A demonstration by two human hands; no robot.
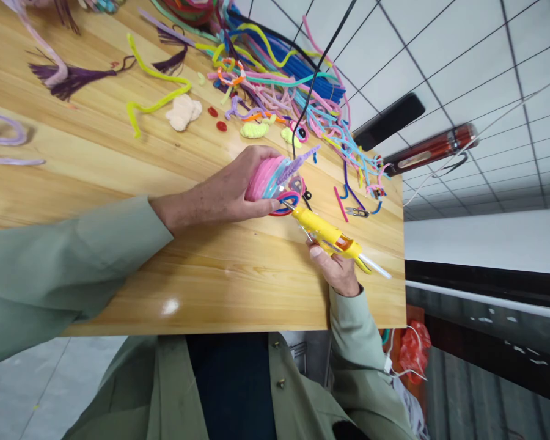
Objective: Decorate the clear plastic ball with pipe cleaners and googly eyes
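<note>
Over the table [238, 269], the left hand [227, 189] grips a striped craft ball [263, 178], the right hand [334, 269] a glue gun [323, 229]; 1 slip could burn the left thumb [261, 208] beside the nozzle [288, 206].

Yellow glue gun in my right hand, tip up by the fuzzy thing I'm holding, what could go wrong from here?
Burn: the thumb of your left hand is very near the nozzle of the yellow glue gun; if it's hot, a small slip might touch skin.

Smear: the nozzle is right by the blue-and-pink loop on the pipe-cleaner piece, so stray glue could mat the fuzz.
</note>
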